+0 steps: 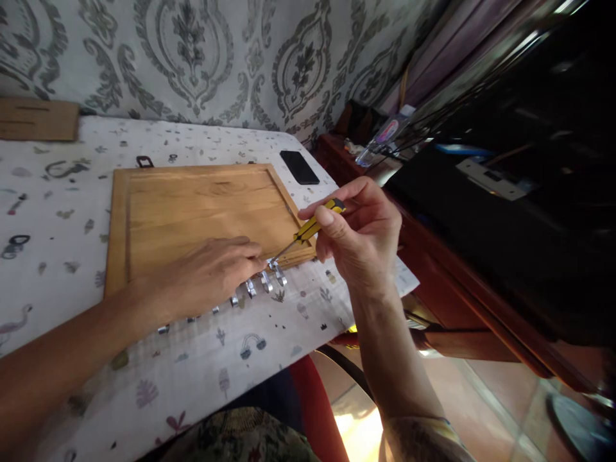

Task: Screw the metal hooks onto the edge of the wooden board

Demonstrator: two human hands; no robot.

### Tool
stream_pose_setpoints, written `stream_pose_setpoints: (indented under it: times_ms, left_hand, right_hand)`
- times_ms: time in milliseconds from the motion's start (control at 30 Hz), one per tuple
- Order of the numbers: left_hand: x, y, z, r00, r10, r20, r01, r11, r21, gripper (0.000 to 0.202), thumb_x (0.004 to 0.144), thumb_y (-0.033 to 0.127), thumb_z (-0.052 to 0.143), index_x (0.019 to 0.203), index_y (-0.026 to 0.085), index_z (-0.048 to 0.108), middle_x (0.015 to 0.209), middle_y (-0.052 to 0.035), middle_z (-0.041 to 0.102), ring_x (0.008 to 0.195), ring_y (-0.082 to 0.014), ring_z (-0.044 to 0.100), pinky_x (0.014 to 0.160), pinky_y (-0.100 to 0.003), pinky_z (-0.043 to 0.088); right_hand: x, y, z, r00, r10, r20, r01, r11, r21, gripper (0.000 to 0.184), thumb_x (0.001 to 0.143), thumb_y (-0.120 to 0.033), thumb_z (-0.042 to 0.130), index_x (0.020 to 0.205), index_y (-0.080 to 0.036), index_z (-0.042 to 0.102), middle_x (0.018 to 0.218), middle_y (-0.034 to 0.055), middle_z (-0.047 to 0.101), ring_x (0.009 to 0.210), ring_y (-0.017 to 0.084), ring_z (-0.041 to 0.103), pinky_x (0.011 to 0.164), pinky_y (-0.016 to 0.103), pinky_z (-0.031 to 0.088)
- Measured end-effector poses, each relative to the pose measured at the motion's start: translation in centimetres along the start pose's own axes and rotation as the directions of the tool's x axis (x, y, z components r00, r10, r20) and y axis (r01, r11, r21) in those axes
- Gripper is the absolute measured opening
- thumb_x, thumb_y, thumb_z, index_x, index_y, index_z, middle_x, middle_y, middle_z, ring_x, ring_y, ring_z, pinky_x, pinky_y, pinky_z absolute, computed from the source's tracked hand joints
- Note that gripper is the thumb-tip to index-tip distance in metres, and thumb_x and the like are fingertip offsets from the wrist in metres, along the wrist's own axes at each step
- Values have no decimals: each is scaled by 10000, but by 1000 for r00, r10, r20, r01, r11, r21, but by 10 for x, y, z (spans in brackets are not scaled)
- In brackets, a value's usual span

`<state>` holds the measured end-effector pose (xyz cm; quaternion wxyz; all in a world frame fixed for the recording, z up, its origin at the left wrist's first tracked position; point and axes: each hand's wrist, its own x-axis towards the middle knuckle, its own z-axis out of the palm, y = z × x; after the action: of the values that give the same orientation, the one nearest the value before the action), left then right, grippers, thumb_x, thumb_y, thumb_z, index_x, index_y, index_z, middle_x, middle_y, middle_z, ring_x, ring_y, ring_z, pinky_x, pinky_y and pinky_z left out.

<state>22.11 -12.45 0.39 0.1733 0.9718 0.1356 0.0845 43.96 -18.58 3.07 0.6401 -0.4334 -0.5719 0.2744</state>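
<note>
I've got the right hand (363,234) holding a yellow and black screwdriver (312,228), thumb and fingers around the handle, shaft slanting down and to the left. Tip is at the shiny metal clips (279,274) near the right end of the wooden panel (206,212)'s near edge; can't tell from here if it's seated in a screw. Left hand (231,269) lies palm down over that same edge, fingers close together, fingertips right beside the screwdriver tip. Can't tell whether they pinch a clip or just press. Clips run in a row along the near edge and stick out over the cloth; my left hand and forearm hide part of the row. Panel is flat on the table (269,366), raised frame around a recessed middle, grain showing. Table has a white printed cloth. Black phone (299,167) lies just beyond the panel's far right corner, apart from it. Cardboard piece (38,120) at the far left, by the patterned wall (303,58). Off to the right I see a clear plastic bottle (385,138) and a pale metal plate (491,179) on a dark surface. Tiled floor (481,398) below.
</note>
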Motion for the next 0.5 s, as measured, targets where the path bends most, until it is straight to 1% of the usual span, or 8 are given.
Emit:
stream_pose_setpoints:
  times_ms: [133,200,300,400,433,500]
  left_hand:
    - [0,0,1,1000,-9,-4,9,1000,0,281,1016,88,487,1062,188,746,1022,-64,692,942,-211,640,792,-329,458]
    - [0,-1,2,1000,-13,0,13,1000,-3,279,1025,108,496,1102,193,751,994,-57,688,915,-209,637,771,-327,451]
    - [0,-1,2,1000,-12,-2,12,1000,-8,280,1025,112,510,1143,197,749,993,-53,692,923,-209,643,773,-322,456]
    - [-1,-2,3,1000,-4,-11,4,1000,-5,285,1032,112,501,1152,200,743,1049,-64,708,971,-207,651,819,-316,482]
    - [-1,-2,3,1000,-1,-18,1,1000,-2,290,1034,110,492,1148,200,743,1064,-69,712,983,-207,654,831,-316,490]
    - [-1,-3,3,1000,-2,-27,2,1000,-3,292,1039,116,481,1136,199,744,1082,-77,718,997,-211,659,854,-323,502]
  right_hand:
    - [-2,0,-2,999,12,44,-11,1000,-13,338,839,-502,844,1033,-258,715,884,-5,780,403,59,550,332,214,464]
    - [-3,1,-1,1000,-3,29,4,1000,-16,309,827,-481,861,999,-258,735,886,-8,777,405,60,560,327,213,460]
    - [-5,2,2,994,-70,-81,71,997,3,272,796,-444,896,896,-261,723,862,-25,750,389,46,536,296,196,402]
    - [-7,2,3,968,-135,-210,134,991,-17,212,862,-447,841,938,-282,733,859,-22,739,379,37,493,296,200,364]
    - [-8,2,2,964,-142,-226,138,990,-33,193,886,-447,819,960,-286,742,850,-17,739,378,37,478,298,204,356]
    - [-10,1,1,967,-138,-215,126,990,-68,164,910,-421,801,979,-277,764,821,-10,737,383,40,467,305,211,352]
